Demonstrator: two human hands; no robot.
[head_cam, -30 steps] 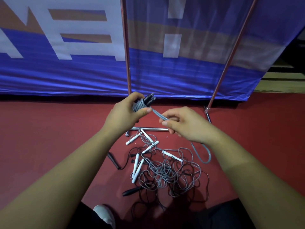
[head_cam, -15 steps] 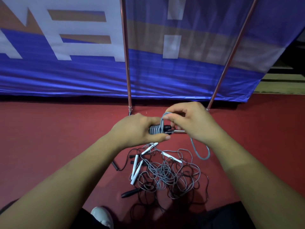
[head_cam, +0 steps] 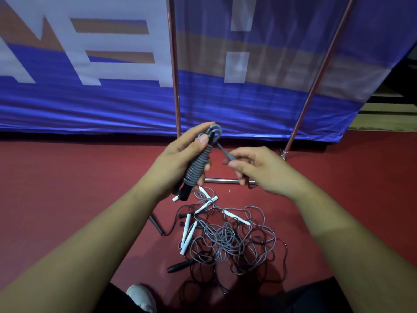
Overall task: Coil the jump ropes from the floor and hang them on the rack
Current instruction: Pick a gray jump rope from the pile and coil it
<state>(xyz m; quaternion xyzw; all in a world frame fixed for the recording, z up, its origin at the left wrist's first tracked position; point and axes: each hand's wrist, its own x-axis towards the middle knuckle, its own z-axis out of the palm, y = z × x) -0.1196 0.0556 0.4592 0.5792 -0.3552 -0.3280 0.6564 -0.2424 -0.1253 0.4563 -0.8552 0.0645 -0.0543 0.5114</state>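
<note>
Grey coiled rope (head_cam: 198, 164), handles mostly hidden, fills the grip of the left hand (head_cam: 176, 163); right hand (head_cam: 259, 170) pinches its tail.

Readable only on the blue banner (head_cam: 270, 105): a white exclamation mark (head_cam: 237, 66). Left of it, large white strokes (head_cam: 117, 71) (cropped by the frame), not legible as any character.

Single head view: we look forward and down, close over both forearms, toward red floor (head_cam: 67, 188) and banner (head_cam: 112, 109).
</note>
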